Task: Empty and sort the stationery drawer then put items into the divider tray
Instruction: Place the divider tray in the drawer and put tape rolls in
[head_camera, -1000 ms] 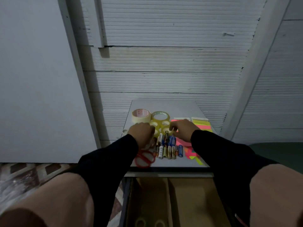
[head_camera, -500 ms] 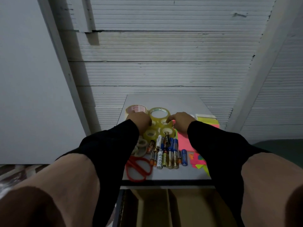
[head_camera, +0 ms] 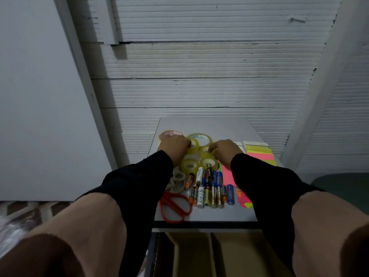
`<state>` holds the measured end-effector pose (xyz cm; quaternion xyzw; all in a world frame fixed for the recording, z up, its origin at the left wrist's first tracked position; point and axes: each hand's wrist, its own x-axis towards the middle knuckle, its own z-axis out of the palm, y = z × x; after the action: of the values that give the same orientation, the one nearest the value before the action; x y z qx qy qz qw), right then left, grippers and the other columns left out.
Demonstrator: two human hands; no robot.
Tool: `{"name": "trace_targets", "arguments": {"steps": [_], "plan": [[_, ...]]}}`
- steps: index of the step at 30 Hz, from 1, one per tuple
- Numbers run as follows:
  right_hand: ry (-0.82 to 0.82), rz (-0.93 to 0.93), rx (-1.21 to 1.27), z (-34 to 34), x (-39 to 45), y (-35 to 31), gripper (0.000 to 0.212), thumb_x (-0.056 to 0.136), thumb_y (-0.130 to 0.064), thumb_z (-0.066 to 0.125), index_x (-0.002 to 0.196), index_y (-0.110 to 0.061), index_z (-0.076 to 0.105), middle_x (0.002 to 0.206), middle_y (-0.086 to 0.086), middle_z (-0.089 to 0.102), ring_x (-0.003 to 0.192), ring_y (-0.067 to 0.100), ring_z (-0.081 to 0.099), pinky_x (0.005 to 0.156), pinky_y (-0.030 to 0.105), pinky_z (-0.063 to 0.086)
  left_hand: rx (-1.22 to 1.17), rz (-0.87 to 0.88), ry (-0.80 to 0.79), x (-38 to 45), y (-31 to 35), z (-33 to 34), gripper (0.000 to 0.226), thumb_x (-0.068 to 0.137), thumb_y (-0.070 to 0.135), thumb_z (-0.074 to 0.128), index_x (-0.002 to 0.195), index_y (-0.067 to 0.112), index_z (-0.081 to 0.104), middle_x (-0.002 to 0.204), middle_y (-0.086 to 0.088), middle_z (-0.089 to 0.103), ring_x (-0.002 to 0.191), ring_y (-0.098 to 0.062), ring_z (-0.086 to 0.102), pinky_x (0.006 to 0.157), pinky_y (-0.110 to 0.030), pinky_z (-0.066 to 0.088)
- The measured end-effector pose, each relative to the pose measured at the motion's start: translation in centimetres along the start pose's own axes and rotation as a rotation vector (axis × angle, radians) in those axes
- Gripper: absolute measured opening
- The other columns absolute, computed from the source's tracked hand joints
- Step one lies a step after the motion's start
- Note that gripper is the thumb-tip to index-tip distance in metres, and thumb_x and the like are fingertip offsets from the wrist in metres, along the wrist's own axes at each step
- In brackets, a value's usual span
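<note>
On the small grey tabletop [head_camera: 219, 126] lie sorted groups. Clear yellowish tape rolls [head_camera: 189, 165] cluster in the middle, with a large clear roll [head_camera: 200, 136] and a beige roll [head_camera: 169, 133] behind. My left hand [head_camera: 173, 146] curls its fingers onto a small tape roll at the cluster's left. My right hand [head_camera: 225, 149] pinches another small roll at the cluster's right. Several batteries [head_camera: 209, 188] lie in rows in front. Red scissors [head_camera: 174, 206] sit near the front edge. The cardboard divider tray [head_camera: 213, 254] shows below the table.
Neon sticky notes [head_camera: 259, 154] in yellow and pink lie at the right, with small flags [head_camera: 244, 200] nearer me. Small whitish tape rolls [head_camera: 177, 181] sit left of the batteries. A ribbed white wall stands behind; a grey panel rises at the left.
The camera has tilted, so the table sits lower in view. Both hands stay on the tape cluster, fingers shifting slightly on the small rolls.
</note>
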<state>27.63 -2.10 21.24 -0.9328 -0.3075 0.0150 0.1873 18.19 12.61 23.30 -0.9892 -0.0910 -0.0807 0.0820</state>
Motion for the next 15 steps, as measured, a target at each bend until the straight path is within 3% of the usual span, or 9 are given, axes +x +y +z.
{"name": "trace_targets", "arguments": {"steps": [5,8,12,15], "plan": [[0.088,0.055,0.281,-1.4,-0.8,-0.6,0.022,0.088,0.001,0.053,0.103,-0.008,0.067,0.122,0.016,0.061,0.104,0.03,0.062,0.081,0.029,0.047,-0.19,-0.003,0.081,-0.7,-0.3,-0.6,0.029,0.087,0.015,0.055,0.117,0.017,0.057,0.12,-0.003,0.056,0.111,-0.026,0.054,0.095,-0.041,0.043],[0.099,0.01,0.288,-2.9,-2.4,-1.3,0.019,0.09,-0.008,0.058,0.108,-0.007,0.062,0.128,0.011,0.057,0.099,0.025,0.056,0.068,0.02,0.033,-0.255,0.03,0.113,-2.1,-0.3,-1.6,0.026,0.085,0.016,0.061,0.111,0.012,0.056,0.121,-0.004,0.053,0.109,-0.026,0.053,0.091,-0.04,0.044],[0.089,-0.053,0.303,-4.4,-5.2,-2.7,0.018,0.087,-0.011,0.062,0.104,-0.006,0.061,0.105,0.007,0.054,0.082,0.019,0.044,0.058,0.023,0.033,-0.304,0.069,0.088,-4.8,-0.1,-3.2,0.026,0.084,0.021,0.066,0.105,0.01,0.056,0.121,-0.004,0.051,0.113,-0.024,0.049,0.085,-0.038,0.048],[0.036,-0.107,0.239,-5.2,-8.4,-3.9,0.016,0.084,-0.012,0.064,0.098,-0.008,0.06,0.102,0.002,0.048,0.087,0.018,0.045,0.069,0.022,0.033,-0.299,0.089,0.055,-7.8,0.2,-4.5,0.029,0.081,0.025,0.068,0.104,0.01,0.057,0.121,-0.006,0.05,0.114,-0.024,0.047,0.087,-0.039,0.047]]}}
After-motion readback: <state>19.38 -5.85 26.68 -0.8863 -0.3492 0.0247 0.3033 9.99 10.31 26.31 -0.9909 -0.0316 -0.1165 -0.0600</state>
